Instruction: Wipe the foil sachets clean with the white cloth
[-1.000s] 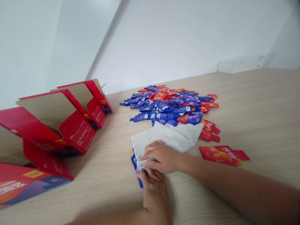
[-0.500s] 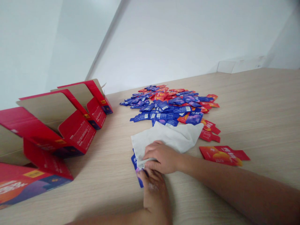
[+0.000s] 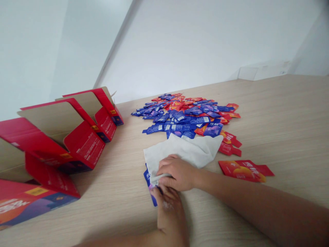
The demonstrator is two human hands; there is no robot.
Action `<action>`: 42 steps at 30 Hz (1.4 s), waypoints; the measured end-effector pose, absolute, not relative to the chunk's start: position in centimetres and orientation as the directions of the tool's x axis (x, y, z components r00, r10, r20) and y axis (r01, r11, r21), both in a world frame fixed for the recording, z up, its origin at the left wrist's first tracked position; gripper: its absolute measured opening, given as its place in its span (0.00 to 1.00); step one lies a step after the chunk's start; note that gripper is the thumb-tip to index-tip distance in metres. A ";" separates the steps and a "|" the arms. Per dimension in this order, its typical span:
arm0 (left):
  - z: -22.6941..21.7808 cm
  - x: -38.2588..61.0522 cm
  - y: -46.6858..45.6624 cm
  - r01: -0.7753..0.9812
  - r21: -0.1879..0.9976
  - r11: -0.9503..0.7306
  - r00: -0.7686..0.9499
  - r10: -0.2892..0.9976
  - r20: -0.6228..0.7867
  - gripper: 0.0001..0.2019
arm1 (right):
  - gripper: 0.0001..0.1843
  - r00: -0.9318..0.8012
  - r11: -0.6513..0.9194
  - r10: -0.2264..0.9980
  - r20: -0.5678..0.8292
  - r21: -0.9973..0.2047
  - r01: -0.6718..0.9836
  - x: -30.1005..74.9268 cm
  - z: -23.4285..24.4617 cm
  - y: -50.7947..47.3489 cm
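A white cloth (image 3: 185,148) lies crumpled on the table, partly over a blue sachet (image 3: 151,192). My right hand (image 3: 176,171) has its fingers curled on the cloth and presses it against the sachet. Just below, my left hand (image 3: 168,200) pinches the near end of the blue sachet, close against the right thumb. Most of that sachet is hidden under the cloth and fingers. By my right forearm lies a red sachet (image 3: 243,171) with orange fruit printed on it.
A pile of blue and red sachets (image 3: 185,116) spreads beyond the cloth. Several open red cartons (image 3: 84,144) stand in a row at the left. White walls (image 3: 195,41) rise behind the wooden table (image 3: 277,127), with a white box-like object (image 3: 262,71) at the back right.
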State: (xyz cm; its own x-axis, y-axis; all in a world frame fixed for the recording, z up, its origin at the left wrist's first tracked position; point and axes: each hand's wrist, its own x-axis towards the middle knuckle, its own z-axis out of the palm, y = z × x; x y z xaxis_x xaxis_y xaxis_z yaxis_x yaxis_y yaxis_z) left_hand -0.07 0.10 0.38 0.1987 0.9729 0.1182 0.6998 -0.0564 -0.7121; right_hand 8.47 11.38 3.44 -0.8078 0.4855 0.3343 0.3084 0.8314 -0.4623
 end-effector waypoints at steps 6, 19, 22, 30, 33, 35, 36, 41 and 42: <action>-1.1 0.8 0.2 0.655 -0.752 0.067 0.072 0.986 0.150 0.20 | 0.14 -0.807 0.835 0.481 0.344 -0.460 0.301 8.4 3.4 11.4; 2.3 0.6 0.3 0.708 -0.703 -0.071 0.153 0.987 0.054 0.20 | 0.14 -0.799 0.824 0.488 0.351 -0.487 0.290 8.5 3.3 11.5; 1.8 0.5 0.2 0.699 -0.713 -0.062 0.158 0.985 0.069 0.20 | 0.14 -0.805 0.826 0.485 0.342 -0.481 0.294 8.5 3.4 11.5; 1.0 0.7 0.2 0.692 -0.722 -0.004 0.098 0.991 0.088 0.20 | 0.14 -0.806 0.826 0.488 0.336 -0.477 0.301 8.5 3.4 11.4; 1.5 0.7 0.3 0.699 -0.713 -0.059 0.133 0.990 0.049 0.20 | 0.14 -0.809 0.825 0.486 0.330 -0.479 0.300 8.5 3.4 11.4; 1.7 0.7 0.2 0.697 -0.717 -0.036 0.120 0.991 0.066 0.20 | 0.14 -0.809 0.825 0.486 0.331 -0.480 0.299 8.5 3.4 11.4; 1.6 0.6 0.2 0.695 -0.718 -0.028 0.121 0.989 0.079 0.20 | 0.14 -0.808 0.825 0.487 0.332 -0.480 0.299 8.5 3.4 11.4; 0.6 0.5 0.2 0.705 -0.709 -0.002 0.137 0.981 0.134 0.19 | 0.14 -0.807 0.827 0.487 0.334 -0.473 0.304 8.4 3.3 11.5; 0.3 0.6 0.2 0.704 -0.710 0.030 0.107 0.983 0.147 0.20 | 0.14 -0.807 0.827 0.487 0.333 -0.473 0.304 8.4 3.3 11.5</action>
